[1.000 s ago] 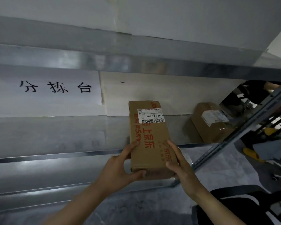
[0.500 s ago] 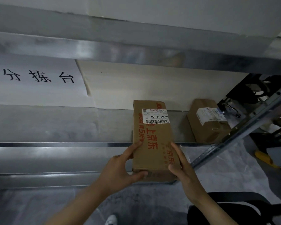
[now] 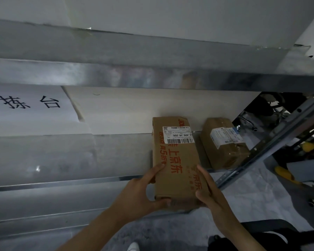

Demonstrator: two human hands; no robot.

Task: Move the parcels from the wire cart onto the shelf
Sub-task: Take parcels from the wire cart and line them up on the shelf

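One long brown box (image 3: pixel 176 160), printed in red and bearing a white barcode label (image 3: pixel 179 134), lay lengthwise over the metal shelf (image 3: pixel 62 156), its near end past the front edge. The left hand (image 3: pixel 143 194) and right hand (image 3: pixel 210 192) gripped that end from either side, hiding its corners. A second parcel (image 3: pixel 225 147) sat just to its right. The wall sign (image 3: pixel 31 104) was cut off at the left. Half a second before, the box stood farther from the second parcel.

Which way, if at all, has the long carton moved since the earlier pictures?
Yes. The long carton has moved right: its gap to the smaller parcel resting on the shelf has narrowed.
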